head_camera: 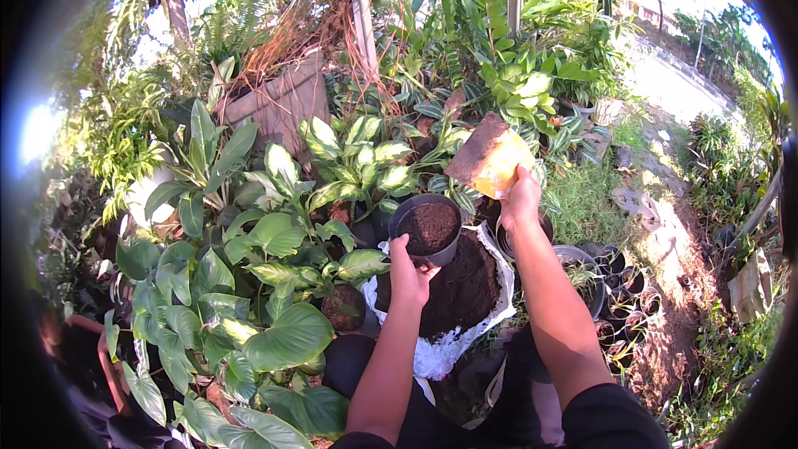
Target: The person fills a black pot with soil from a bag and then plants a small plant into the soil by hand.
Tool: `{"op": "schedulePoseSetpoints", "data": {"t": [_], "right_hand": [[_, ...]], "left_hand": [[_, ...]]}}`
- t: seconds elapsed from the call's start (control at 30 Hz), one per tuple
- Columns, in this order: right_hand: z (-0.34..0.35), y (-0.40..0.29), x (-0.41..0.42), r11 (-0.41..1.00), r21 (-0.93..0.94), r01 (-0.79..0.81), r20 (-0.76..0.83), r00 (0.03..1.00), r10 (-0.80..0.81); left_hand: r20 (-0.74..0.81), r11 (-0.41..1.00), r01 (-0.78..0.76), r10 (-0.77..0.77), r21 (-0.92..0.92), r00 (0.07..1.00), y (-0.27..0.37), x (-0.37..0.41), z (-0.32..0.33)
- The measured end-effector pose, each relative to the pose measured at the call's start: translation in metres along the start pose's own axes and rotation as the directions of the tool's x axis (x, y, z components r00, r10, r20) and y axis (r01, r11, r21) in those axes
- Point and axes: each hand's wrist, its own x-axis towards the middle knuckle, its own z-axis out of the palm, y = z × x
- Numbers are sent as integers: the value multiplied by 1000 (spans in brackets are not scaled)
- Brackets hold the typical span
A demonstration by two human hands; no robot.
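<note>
My left hand [409, 271] grips the rim and side of a black plastic plant pot [447, 253] partly filled with dark soil. The pot is held over an open white sack [508, 299], in which more dark soil [477, 287] lies. In my right hand [521, 196] is a flat, soil-stained orange-yellow piece [492, 156], raised to the right of the pot and apart from it; its exact kind is unclear. My right hand holds it by its lower right corner.
Leafy potted plants [290, 337] crowd the left side and the ground ahead. A round dark tub [598, 299] and several small black pots [633, 280] stand to the right. A large tilted planter [280, 106] with orange roots is ahead at the left.
</note>
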Motion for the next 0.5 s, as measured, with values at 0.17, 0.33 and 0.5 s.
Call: {"op": "schedulePoseSetpoints", "data": {"t": [0.17,0.33,0.5], "right_hand": [[-11,8,-11,989,-97,116,-3,993,-117],[-26,15,16,998,27,-58,-134,989,61],[-29,13,20,983,-12,-186,-215,960,179]], "left_hand": [[138,991,-131,127,19,982,3,-17,26],[135,979,-202,199,15,971,5,-16,30],[47,967,-253,253,-4,966,4,-20,36]]}}
